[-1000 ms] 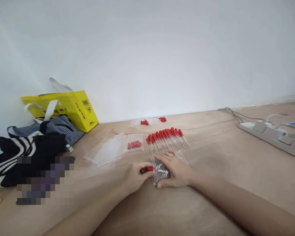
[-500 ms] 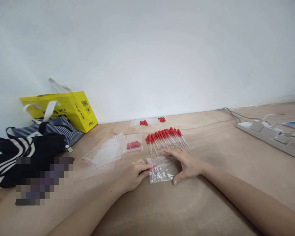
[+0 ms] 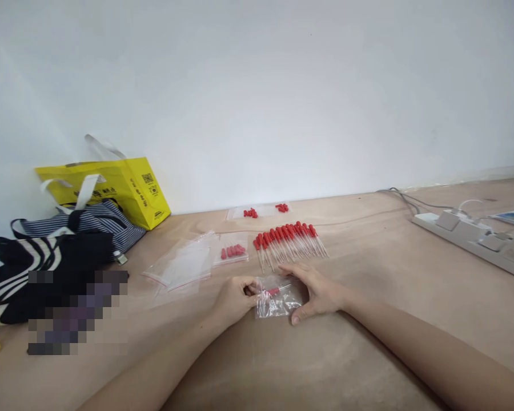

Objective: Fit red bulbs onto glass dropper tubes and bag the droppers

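Note:
A small clear zip bag lies flat on the wooden table between my hands. Inside it shows one red-topped dropper, its thin clear stem pointing right. My left hand is closed at the bag's left edge, fingers pinched; what they grip there is too small to name. Around the bag's right end curves my right hand, thumb and fingers spread apart. Just behind, a row of red-topped droppers lies side by side. A zip bag with several red-topped droppers is to their left.
Flat clear bags lie left of centre. Near the wall is a clear bag with red tops. A yellow bag, striped bag and black cloth are left; a white power strip stands right.
The red-topped dropper has moved right, farther into the clear bag, and its stem now shows. My right hand has shifted slightly left, and my left hand's fingers have drawn back a little.

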`<state>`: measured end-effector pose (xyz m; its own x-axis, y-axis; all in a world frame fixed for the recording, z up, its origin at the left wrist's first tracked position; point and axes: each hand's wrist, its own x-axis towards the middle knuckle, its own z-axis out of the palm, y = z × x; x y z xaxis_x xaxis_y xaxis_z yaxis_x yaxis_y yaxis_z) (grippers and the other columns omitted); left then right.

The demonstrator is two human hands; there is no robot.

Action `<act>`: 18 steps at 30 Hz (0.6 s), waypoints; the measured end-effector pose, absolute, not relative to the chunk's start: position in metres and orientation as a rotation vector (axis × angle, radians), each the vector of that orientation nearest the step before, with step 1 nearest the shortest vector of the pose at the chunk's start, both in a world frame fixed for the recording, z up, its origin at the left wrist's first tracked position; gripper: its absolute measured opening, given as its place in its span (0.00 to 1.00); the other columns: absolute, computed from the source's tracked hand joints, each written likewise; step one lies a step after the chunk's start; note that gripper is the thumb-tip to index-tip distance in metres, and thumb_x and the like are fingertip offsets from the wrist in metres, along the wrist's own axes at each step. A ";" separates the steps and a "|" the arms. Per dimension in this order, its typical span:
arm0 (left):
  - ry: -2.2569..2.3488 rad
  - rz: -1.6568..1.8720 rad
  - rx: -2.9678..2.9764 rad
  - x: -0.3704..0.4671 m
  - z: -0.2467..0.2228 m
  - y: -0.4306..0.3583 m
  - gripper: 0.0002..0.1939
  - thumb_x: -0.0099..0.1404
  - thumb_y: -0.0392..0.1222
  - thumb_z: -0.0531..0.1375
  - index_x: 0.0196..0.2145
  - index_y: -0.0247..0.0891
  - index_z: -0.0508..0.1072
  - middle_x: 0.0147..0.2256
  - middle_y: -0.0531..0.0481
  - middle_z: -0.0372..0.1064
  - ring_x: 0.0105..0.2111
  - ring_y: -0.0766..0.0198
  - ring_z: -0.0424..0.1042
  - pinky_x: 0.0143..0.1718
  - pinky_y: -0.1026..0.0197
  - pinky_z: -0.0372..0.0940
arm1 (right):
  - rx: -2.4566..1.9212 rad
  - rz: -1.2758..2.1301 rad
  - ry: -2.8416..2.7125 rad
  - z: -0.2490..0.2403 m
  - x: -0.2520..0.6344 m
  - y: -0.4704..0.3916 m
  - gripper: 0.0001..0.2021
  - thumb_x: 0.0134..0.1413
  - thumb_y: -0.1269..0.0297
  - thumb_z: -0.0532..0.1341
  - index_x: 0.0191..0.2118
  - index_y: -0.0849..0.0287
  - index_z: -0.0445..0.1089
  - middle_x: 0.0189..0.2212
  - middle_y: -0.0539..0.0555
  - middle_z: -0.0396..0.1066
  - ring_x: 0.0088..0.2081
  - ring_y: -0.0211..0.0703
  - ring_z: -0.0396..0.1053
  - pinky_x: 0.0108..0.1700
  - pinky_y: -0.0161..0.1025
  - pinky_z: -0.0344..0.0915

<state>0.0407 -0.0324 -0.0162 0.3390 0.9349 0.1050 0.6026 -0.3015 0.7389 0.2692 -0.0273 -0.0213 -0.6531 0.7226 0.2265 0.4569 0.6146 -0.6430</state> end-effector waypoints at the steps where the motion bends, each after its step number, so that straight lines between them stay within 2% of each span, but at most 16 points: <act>1: 1.347 0.741 1.980 0.041 -0.017 -0.032 0.06 0.47 0.40 0.62 0.22 0.34 0.72 0.19 0.55 0.65 0.20 0.70 0.61 0.21 0.69 0.55 | -0.932 0.756 -2.372 -0.021 0.269 -0.027 0.50 0.27 0.44 0.66 0.58 0.58 0.47 0.51 0.60 0.58 0.52 0.53 0.54 0.53 0.51 0.50; 7: 1.097 0.580 1.901 0.016 0.004 -0.014 0.09 0.49 0.44 0.60 0.25 0.35 0.70 0.23 0.53 0.68 0.24 0.68 0.65 0.26 0.67 0.60 | -0.950 0.747 -2.385 -0.020 0.269 -0.028 0.49 0.27 0.44 0.66 0.58 0.57 0.48 0.51 0.59 0.59 0.52 0.54 0.54 0.53 0.51 0.50; 10: 1.304 0.645 1.978 0.012 0.017 0.011 0.08 0.48 0.43 0.60 0.23 0.35 0.69 0.23 0.53 0.67 0.24 0.68 0.66 0.27 0.67 0.61 | -0.942 0.749 -2.390 -0.019 0.269 -0.028 0.49 0.28 0.45 0.66 0.58 0.56 0.47 0.51 0.58 0.58 0.52 0.54 0.54 0.53 0.51 0.50; 14: 1.522 0.730 1.981 0.032 0.020 0.057 0.09 0.51 0.42 0.59 0.28 0.34 0.70 0.25 0.52 0.68 0.26 0.65 0.67 0.29 0.64 0.61 | -0.946 0.768 -2.393 -0.018 0.269 -0.028 0.50 0.28 0.44 0.66 0.59 0.57 0.47 0.52 0.59 0.57 0.52 0.54 0.53 0.54 0.51 0.49; 18: 1.661 0.663 1.926 0.059 0.017 0.096 0.11 0.51 0.42 0.61 0.31 0.33 0.71 0.29 0.49 0.69 0.33 0.60 0.68 0.35 0.60 0.63 | -0.986 0.782 -2.401 -0.017 0.268 -0.027 0.51 0.27 0.44 0.66 0.59 0.58 0.46 0.53 0.60 0.56 0.53 0.55 0.52 0.54 0.52 0.47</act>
<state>0.0595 0.0961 0.0172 0.1333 0.9904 0.0359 0.7428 -0.1238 0.6580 0.2684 -0.0274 -0.0172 -0.6561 0.7353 0.1696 0.4944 0.5887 -0.6395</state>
